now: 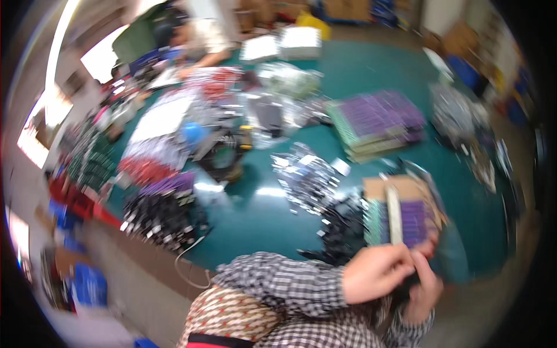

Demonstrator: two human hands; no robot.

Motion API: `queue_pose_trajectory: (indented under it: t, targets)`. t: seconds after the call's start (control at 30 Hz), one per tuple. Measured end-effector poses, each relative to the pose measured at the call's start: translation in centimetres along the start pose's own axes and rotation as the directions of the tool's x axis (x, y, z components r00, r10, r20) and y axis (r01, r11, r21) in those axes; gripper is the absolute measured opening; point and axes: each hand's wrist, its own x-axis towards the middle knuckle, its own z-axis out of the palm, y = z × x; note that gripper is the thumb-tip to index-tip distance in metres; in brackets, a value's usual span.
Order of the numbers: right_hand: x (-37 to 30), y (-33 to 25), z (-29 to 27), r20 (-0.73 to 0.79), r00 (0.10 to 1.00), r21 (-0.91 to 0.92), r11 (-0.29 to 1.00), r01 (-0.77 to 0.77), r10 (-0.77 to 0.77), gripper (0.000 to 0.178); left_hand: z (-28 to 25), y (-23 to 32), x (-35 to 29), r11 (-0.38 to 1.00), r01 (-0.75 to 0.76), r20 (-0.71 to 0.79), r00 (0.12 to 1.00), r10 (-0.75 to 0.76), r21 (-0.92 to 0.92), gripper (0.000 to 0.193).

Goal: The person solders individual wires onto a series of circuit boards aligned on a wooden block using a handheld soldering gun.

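Note:
My left hand, in a black-and-white checked sleeve, reaches right with its fingers curled in a pinch. Against its fingertips is my right hand, its fingers bent and closed as well. What the two hands pinch is blurred and too small to name; something dark shows just below the fingers. Right beyond them lies a cardboard-backed bundle of purple and mint-green strips, with a pale strip across it. To the left of the bundle is a heap of black pieces with small white tags.
Shiny clear packets lie at the middle of the green table. Behind stands a purple-and-green stack. Black tagged bundles and a roll of tape are at left. Another person works at the far left.

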Motion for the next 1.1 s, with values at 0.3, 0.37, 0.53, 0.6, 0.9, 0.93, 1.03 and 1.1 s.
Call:
queue_pose_trajectory:
  t: [0.3,0.37,0.53,0.6,0.9,0.93,1.03,1.1]
  targets:
    - [0.4,-1.1,0.4,0.006,0.993,0.154,0.981,-0.115,0.115,0.046,-1.2,-0.1,-0.4,0.702,0.485,0.132,0.859,-0.495,-0.522,0.017]
    - [-0.3,-1.1,0.9,0.048,0.986,0.058,0.985,-0.164,0.161,0.052,-0.7,-0.3,-0.8,0.675,0.502,0.156,0.848,-0.506,-0.540,0.017]
    - [-1.2,-0.1,1.0,0.027,0.989,0.056,0.988,-0.147,0.145,0.035,0.3,0.2,-1.0,0.670,0.555,0.127,0.808,-0.576,-0.492,0.016]
    - [-1.6,0.3,0.5,0.006,0.988,0.030,0.988,-0.153,0.152,0.031,0.2,-0.4,-1.2,0.694,0.561,0.140,0.813,-0.565,-0.451,0.014]
    - [-3.7,0.0,-1.0,-0.062,0.977,0.090,0.976,-0.201,0.206,0.027,0.6,-1.6,-2.1,0.682,0.548,0.198,0.828,-0.525,-0.485,0.010]
    - [-3.1,-0.2,-1.5,-0.004,0.986,-0.053,0.985,-0.165,0.165,0.035,0.6,-1.6,-2.2,0.624,0.566,0.252,0.815,-0.521,-0.538,0.010]
    - [-2.9,-0.2,-1.0,0.026,0.987,0.054,0.986,-0.159,0.158,0.039,0.7,-1.6,-2.3,0.560,0.595,0.319,0.795,-0.517,-0.576,0.010]
    - [-3.3,-0.1,-1.1,0.120,0.959,0.117,0.955,-0.272,0.258,0.033,0.6,-1.8,-2.4,0.486,0.618,0.377,0.775,-0.508,-0.618,0.010]
